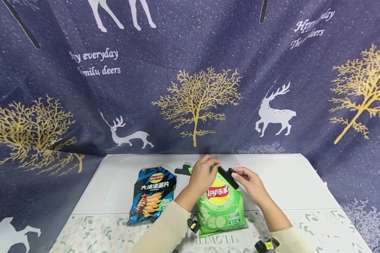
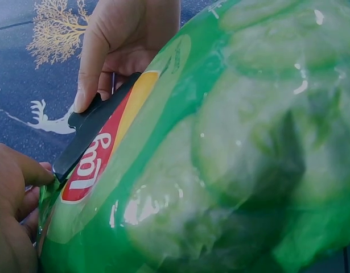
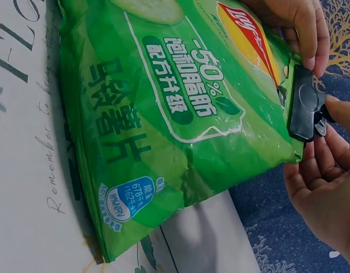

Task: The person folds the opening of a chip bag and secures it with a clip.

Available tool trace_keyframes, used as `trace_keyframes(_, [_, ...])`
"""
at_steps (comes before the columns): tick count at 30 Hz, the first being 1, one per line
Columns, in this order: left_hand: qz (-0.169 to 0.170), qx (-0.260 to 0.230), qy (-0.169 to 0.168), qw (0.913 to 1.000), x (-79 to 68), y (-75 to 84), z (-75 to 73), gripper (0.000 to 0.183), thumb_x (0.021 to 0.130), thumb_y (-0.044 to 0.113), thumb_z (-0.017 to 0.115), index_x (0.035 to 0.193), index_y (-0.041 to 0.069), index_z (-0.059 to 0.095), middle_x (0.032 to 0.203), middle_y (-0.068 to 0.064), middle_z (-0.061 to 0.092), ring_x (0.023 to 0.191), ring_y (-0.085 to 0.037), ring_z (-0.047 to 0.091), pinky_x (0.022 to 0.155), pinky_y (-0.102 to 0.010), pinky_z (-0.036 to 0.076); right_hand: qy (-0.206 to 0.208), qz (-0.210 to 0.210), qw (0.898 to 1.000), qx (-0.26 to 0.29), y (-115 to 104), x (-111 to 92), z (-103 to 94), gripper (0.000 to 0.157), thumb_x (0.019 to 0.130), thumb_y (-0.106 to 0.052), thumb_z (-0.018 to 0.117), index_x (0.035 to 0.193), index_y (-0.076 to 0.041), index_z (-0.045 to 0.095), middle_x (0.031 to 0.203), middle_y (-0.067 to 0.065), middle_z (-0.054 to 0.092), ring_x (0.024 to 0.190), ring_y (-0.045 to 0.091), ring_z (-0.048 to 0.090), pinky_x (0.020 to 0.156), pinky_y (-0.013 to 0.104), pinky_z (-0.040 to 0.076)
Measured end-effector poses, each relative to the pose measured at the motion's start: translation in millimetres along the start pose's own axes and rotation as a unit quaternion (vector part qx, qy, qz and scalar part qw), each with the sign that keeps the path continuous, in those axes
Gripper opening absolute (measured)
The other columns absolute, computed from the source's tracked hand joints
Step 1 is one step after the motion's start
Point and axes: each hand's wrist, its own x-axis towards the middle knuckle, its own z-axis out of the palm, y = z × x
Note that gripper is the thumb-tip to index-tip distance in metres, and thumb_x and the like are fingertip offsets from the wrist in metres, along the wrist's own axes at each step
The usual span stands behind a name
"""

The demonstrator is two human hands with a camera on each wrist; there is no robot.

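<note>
In the head view, your left hand (image 1: 204, 174) pinches the top edge of the green chip bag (image 1: 221, 212), which rests on the table (image 1: 282, 179), while your right hand (image 1: 250, 183) grips the black clip (image 1: 228, 177) along that edge; the other clip (image 1: 183, 170) sits by the bag's top left corner, and the blue chip bag (image 1: 153, 196) lies further left. In the left wrist view, your left fingers hold the bag's edge just beside the clip's end. In the right wrist view, your right thumb and fingers grasp the clip's handle
</note>
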Motion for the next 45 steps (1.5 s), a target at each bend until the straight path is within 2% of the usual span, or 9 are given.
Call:
trace_keyframes(11, [0.005, 0.005, 0.011, 0.9999, 0.5, 0.9, 1.4, 0.012, 0.096, 0.014, 0.066, 0.102, 0.017, 0.077, 0.104, 0.003, 0.070, 0.102, -0.014, 0.067, 0.092, -0.035, 0.052, -0.003, 0.022, 0.999, -0.029, -1, -5, 0.0, 0.043, 0.099, -0.025, 0.066, 0.133, 0.000, 0.059, 0.111, 0.005, 0.064, 0.099, 0.003, 0.065, 0.091, 0.016, 0.053])
trace_keyframes(19, [0.006, 0.006, 0.016, 0.9998, 0.2, 1.3, 2.4, 0.012, 0.095, 0.014, 0.067, 0.102, 0.018, 0.076, 0.104, 0.004, 0.071, 0.103, -0.014, 0.067, 0.092, -0.034, 0.050, -0.004, 0.054, 0.998, -0.041, 5, -10, 0.3, 0.032, 0.097, -0.021, 0.067, 0.116, 0.003, 0.063, 0.097, 0.005, 0.067, 0.089, 0.010, 0.066, 0.084, 0.023, 0.055])
trace_keyframes(26, [-0.001, 0.011, 0.018, 0.9998, -0.5, 2.1, 1.8, 0.012, 0.095, 0.015, 0.067, 0.101, 0.019, 0.076, 0.105, 0.004, 0.071, 0.103, -0.014, 0.066, 0.091, -0.034, 0.048, -0.015, 0.042, 0.999, -0.029, 6, -13, 1.4, 0.027, 0.096, -0.019, 0.068, 0.108, 0.005, 0.062, 0.089, 0.001, 0.064, 0.083, 0.009, 0.063, 0.079, 0.024, 0.055])
trace_keyframes(33, [0.002, 0.022, 0.021, 0.9995, -0.1, 2.9, -0.6, 0.013, 0.094, 0.015, 0.068, 0.103, 0.018, 0.077, 0.105, 0.004, 0.072, 0.105, -0.014, 0.066, 0.092, -0.034, 0.047, -0.023, 0.028, 0.999, -0.022, 8, -14, 0.5, 0.028, 0.097, -0.019, 0.067, 0.109, 0.005, 0.061, 0.092, 0.003, 0.064, 0.085, 0.009, 0.065, 0.081, 0.024, 0.055])
trace_keyframes(39, [-0.011, 0.027, 0.016, 0.9994, -1.1, 1.7, -3.7, 0.014, 0.096, 0.017, 0.067, 0.106, 0.019, 0.077, 0.109, 0.004, 0.071, 0.109, -0.015, 0.065, 0.097, -0.037, 0.045, -0.021, 0.026, 0.999, -0.013, 7, -15, -0.1, 0.028, 0.097, -0.019, 0.067, 0.109, 0.006, 0.062, 0.093, 0.005, 0.066, 0.087, 0.009, 0.066, 0.082, 0.024, 0.056])
trace_keyframes(45, [-0.026, 0.020, 0.036, 0.9988, -3.5, -2.1, -5.5, 0.020, 0.095, 0.016, 0.068, 0.114, 0.018, 0.074, 0.114, 0.002, 0.069, 0.111, -0.018, 0.061, 0.096, -0.038, 0.045, -0.016, 0.028, 0.999, -0.020, 8, -16, -2.0, 0.028, 0.097, -0.019, 0.067, 0.109, 0.006, 0.062, 0.092, 0.002, 0.065, 0.085, 0.009, 0.064, 0.081, 0.024, 0.056])
